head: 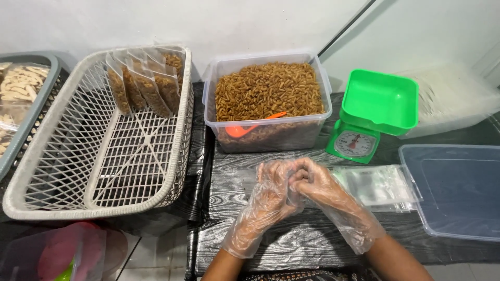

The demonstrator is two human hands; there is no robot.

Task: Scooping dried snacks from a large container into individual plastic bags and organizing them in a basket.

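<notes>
Both my hands wear thin clear plastic gloves and meet over the dark wood-grain tabletop (291, 244). My left hand (268, 195) and my right hand (317, 184) press together, fingers closed against each other, with nothing visible held between them. Just beyond them stands a clear tub (268, 132) full of brown fried snack pieces, with an orange scoop (250, 127) lying in it. A stack of empty clear plastic bags (380, 184) lies right of my right hand.
A green kitchen scale (372, 117) stands right of the tub. A clear lid (458, 190) lies at the right edge. A white lattice basket (104, 140) on the left holds several filled snack bags (148, 83). A grey basket (21, 104) with pale snacks sits far left.
</notes>
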